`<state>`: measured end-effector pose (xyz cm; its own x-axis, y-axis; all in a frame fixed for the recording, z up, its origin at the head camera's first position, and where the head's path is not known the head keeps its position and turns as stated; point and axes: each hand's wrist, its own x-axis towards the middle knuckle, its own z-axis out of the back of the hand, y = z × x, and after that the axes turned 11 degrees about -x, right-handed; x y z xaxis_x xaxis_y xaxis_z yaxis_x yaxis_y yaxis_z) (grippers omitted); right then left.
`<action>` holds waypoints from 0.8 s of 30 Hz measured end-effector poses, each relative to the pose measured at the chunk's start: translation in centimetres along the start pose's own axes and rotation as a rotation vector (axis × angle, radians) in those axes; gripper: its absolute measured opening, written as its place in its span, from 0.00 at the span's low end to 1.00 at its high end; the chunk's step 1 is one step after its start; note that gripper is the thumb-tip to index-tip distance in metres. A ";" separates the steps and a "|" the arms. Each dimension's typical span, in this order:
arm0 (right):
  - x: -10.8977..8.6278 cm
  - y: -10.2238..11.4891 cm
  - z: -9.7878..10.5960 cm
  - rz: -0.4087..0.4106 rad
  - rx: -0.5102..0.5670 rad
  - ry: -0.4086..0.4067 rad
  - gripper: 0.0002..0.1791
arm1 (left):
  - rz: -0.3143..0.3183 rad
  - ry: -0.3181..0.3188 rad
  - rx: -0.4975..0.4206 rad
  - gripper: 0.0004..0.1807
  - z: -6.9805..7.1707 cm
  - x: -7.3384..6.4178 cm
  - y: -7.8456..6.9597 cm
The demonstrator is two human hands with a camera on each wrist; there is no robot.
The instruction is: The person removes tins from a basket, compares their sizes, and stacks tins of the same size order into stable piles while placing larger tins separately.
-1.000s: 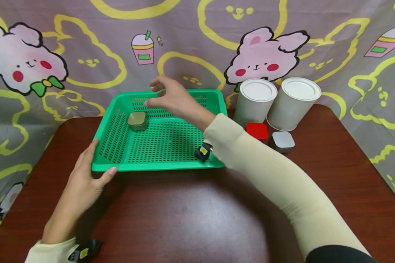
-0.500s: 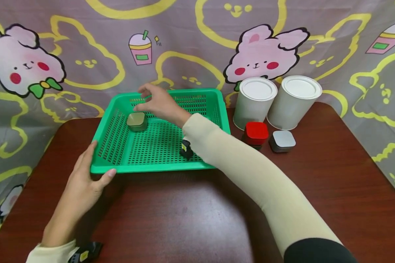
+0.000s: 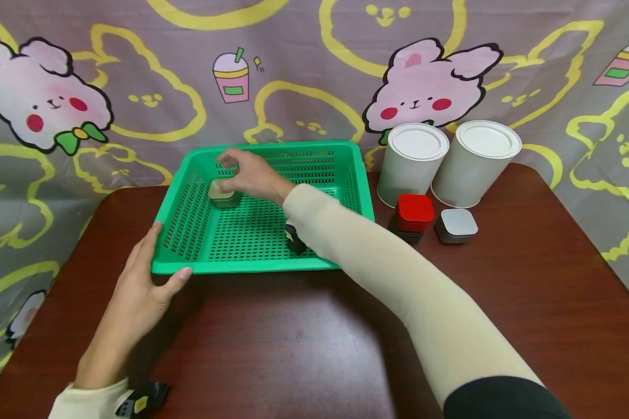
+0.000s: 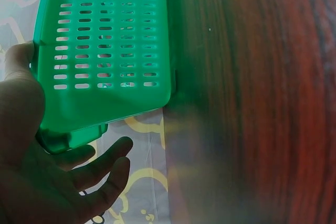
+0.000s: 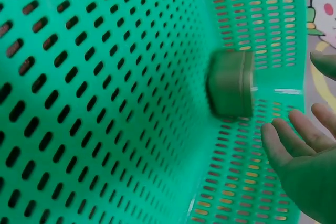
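A small gold-green square box (image 3: 225, 199) with rounded corners sits in the far left corner of a green plastic basket (image 3: 272, 265). My right hand (image 3: 251, 174) is above it, thumb and fingers spread; in the head view the thumb overlaps the box's lid. From the right wrist view, a gap shows between my fingertips (image 5: 270, 135) and the box (image 5: 232, 84). My left hand (image 3: 138, 291) holds the basket's near left corner, thumb on the front rim and fingers along the left side. In the left wrist view the basket's slotted wall (image 4: 110, 100) lies beside that hand (image 4: 42, 166).
Right of the basket stand two white lidded cans (image 3: 413, 163). Before them are a red-topped square box (image 3: 415, 213) and a dark box with a silver lid (image 3: 457, 226). A cartoon-printed cloth (image 3: 314, 70) hangs behind the brown table (image 3: 304, 343).
My right hand has moved left and down to just above the gold-green box. The left hand stays at the basket's corner.
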<state>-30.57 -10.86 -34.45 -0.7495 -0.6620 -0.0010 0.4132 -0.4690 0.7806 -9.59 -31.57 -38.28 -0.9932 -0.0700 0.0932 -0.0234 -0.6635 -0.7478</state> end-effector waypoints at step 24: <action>2.2 -1.3 -1.7 -0.049 -0.036 0.112 0.39 | 0.000 -0.004 0.011 0.55 0.0 0.0 0.0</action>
<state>-31.93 -12.67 -36.55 -0.7073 -0.6982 -0.1103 0.3972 -0.5217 0.7550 -9.63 -31.57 -38.30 -0.9927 -0.0730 0.0958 -0.0221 -0.6717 -0.7405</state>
